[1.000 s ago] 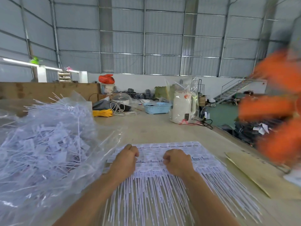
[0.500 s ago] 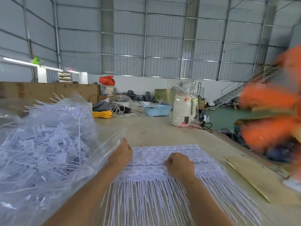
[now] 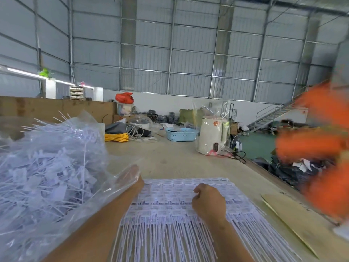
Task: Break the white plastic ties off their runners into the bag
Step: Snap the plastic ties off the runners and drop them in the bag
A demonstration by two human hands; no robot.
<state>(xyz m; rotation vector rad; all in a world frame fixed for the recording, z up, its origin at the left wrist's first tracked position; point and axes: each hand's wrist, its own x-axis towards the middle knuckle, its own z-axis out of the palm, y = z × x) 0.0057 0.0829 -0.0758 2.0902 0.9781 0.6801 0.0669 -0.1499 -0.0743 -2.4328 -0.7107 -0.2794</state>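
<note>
A flat sheet of white plastic ties on their runners [image 3: 170, 205] lies on the table in front of me, tails pointing toward me. To the left stands a big clear bag [image 3: 47, 176] heaped with loose white ties. My left hand [image 3: 132, 178] is at the bag's mouth, its fingers blurred behind the clear plastic. My right hand [image 3: 209, 203] rests on the sheet's right half, its fingers curled into a fist on the tie heads.
A cardboard sheet [image 3: 294, 224] lies at the table's right edge. A blurred orange shape [image 3: 321, 148] moves at the right. At the back stand a white appliance in plastic [image 3: 211, 137], a blue basket [image 3: 181, 134] and a yellow bundle [image 3: 116, 137].
My left hand left the sheet and went left and forward into the bag's mouth. My right hand stayed on the sheet.
</note>
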